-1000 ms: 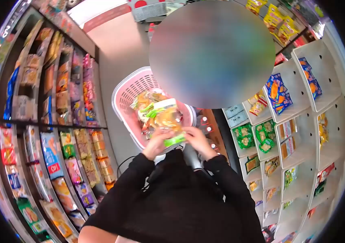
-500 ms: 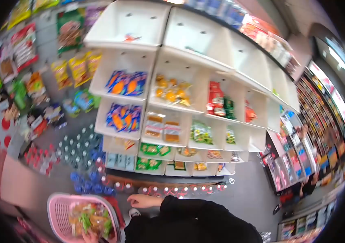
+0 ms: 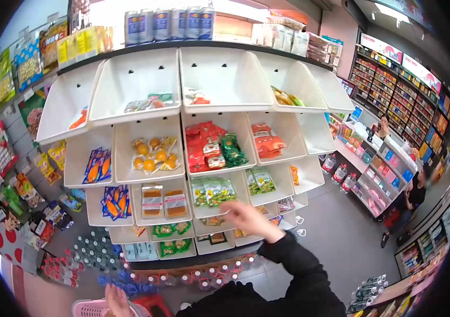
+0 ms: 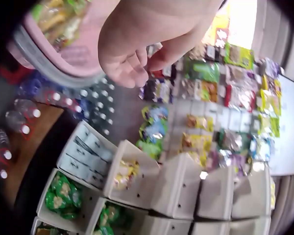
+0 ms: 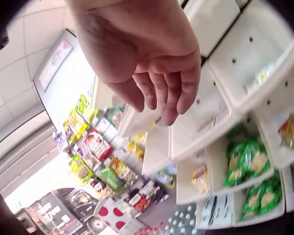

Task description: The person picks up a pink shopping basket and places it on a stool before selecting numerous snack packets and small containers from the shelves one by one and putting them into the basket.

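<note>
My right hand point(image 3: 251, 219) is raised in front of the tiered white bins, overlapping the bin of green-and-white packets point(image 3: 214, 191) in the head view. In the right wrist view its fingers hang relaxed, with nothing in them. Low at the left, my left hand point(image 3: 116, 300) is beside the pink basket point(image 3: 88, 306), whose lower part is cut off by the frame. The left wrist view shows that hand with loosely bent fingers, holding nothing, next to the basket wall. Clear-wrapped food packages point(image 4: 56, 22) lie inside the basket.
Other bins hold red packets point(image 3: 202, 145), yellow round snacks point(image 3: 153, 154) and blue-orange packets point(image 3: 97, 165). Bottles point(image 3: 204, 277) line the floor below. Blue cans point(image 3: 169, 25) stand on top. A counter point(image 3: 362, 164) and two people are at the right.
The view has swung from the basket to the bins. Both hands have left the green-labelled package they held over the basket. My right hand has risen toward the bins.
</note>
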Demonstrator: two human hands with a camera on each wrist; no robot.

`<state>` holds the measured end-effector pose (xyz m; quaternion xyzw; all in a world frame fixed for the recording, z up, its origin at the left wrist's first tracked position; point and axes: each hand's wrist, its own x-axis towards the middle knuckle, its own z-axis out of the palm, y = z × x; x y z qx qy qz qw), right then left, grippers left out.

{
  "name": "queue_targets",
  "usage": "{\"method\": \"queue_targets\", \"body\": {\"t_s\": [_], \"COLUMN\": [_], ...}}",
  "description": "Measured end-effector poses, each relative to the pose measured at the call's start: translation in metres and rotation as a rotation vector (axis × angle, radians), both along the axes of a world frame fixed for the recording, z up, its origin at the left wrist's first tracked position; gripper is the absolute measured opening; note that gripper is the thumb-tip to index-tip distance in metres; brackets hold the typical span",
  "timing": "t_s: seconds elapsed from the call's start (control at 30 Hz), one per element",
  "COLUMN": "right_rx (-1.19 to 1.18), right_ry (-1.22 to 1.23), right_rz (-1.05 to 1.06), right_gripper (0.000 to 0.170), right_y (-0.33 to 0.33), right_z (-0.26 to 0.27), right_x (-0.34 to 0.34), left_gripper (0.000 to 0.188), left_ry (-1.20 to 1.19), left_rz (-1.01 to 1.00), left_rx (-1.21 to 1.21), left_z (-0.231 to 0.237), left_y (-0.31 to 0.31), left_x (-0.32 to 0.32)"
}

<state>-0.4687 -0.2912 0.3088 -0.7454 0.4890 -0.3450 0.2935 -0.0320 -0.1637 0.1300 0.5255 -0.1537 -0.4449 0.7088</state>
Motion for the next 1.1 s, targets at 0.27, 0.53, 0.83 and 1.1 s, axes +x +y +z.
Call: {"method": "queue_targets", "body": {"t_s": [0.27, 0.53, 0.83, 1.1], "right_rx": [-0.731, -0.698, -0.636, -0.917], "right_ry": [0.019, 0.4, 0.671, -0.087], "right_rz": [-0.418, -0.592, -0.789, -0.616], "right_gripper": [0.025, 0.03, 0.015, 0.021], "right_y": [-0.03, -0.14, -0.157, -0.052], "right_z": [0.134, 0.199, 0.215, 0.22], "right_x": [-0.136, -0.207, -0.209, -0.196], "left_gripper": [0.025, 0.022, 0.021, 0.032], "left_ry": [0.045, -0.145, -0.279, -0.206], "left_rz": [-0.491, -1.023, -1.337, -1.337], "left_rx": [-0.48, -0.486, -0.462, -0.633], "left_z": [0.174, 0.238, 0.233, 0.264], "left_y": [-0.111, -0.168, -0.161, -0.16], "left_x": [-0.139, -0.281, -0.331, -0.373]}}
